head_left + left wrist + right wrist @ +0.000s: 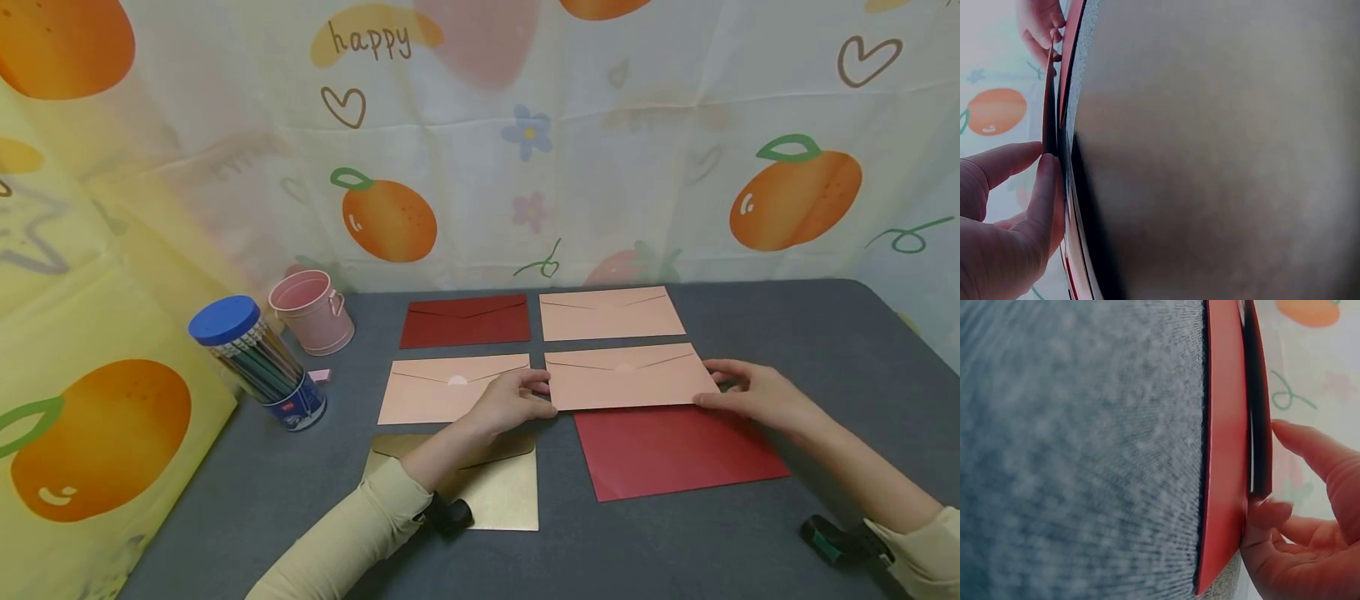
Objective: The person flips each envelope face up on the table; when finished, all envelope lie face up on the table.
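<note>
A pink envelope hangs just above a red envelope, overlapping its top part. My left hand pinches its left edge between thumb and fingers. At the opposite end my right hand grips the right edge the same way. In the left wrist view the held pink envelope appears nearly edge-on, next to my left hand. The right wrist view shows a narrow gap between the pink envelope and the red envelope under it. My left forearm covers part of a gold envelope.
Left of the held envelope lies a pink envelope with a white seal. Behind are a dark red envelope and another pink envelope. A pencil tub with blue lid, a pink pail and a small pink block stand left.
</note>
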A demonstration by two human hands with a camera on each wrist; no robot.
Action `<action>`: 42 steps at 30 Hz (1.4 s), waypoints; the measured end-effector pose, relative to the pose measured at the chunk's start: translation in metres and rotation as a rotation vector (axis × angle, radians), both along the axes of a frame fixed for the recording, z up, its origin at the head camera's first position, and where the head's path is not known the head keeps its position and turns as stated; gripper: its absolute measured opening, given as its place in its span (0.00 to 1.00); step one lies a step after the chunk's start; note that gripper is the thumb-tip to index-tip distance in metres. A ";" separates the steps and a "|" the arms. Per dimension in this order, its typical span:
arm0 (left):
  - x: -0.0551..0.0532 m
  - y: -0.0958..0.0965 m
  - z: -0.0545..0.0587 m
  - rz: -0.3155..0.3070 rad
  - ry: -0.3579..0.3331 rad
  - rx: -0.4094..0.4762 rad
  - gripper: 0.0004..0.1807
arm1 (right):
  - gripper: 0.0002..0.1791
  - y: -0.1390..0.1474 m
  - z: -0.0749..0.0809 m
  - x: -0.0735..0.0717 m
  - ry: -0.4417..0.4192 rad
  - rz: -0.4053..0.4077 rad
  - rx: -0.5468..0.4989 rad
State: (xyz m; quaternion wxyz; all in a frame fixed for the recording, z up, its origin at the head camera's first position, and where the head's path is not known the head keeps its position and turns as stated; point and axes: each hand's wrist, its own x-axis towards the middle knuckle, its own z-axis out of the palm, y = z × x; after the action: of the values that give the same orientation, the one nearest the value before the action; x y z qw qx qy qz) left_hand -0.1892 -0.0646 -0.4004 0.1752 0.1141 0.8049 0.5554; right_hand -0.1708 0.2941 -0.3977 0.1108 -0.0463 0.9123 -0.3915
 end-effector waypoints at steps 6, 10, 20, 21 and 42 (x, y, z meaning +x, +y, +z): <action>0.000 0.002 0.001 0.005 0.009 -0.015 0.30 | 0.45 -0.003 0.003 0.003 0.011 0.006 0.050; 0.001 0.003 0.002 0.005 0.014 -0.037 0.30 | 0.45 -0.003 0.003 0.004 0.031 0.020 0.074; 0.005 0.003 0.006 -0.036 0.133 -0.166 0.28 | 0.42 0.001 0.001 0.006 0.064 0.039 0.121; 0.006 0.003 0.007 -0.054 0.164 -0.179 0.28 | 0.41 0.002 0.001 0.007 0.082 0.044 0.131; 0.068 0.020 0.012 -0.795 0.592 -0.782 0.42 | 0.57 0.027 -0.005 0.057 0.224 0.381 0.286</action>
State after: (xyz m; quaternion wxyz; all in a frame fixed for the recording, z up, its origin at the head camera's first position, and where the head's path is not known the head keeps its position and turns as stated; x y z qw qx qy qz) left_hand -0.1208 -0.0441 -0.3883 0.1669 0.4808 0.8589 0.0575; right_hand -0.1133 0.3215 -0.4029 0.0862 -0.2445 0.9397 -0.2229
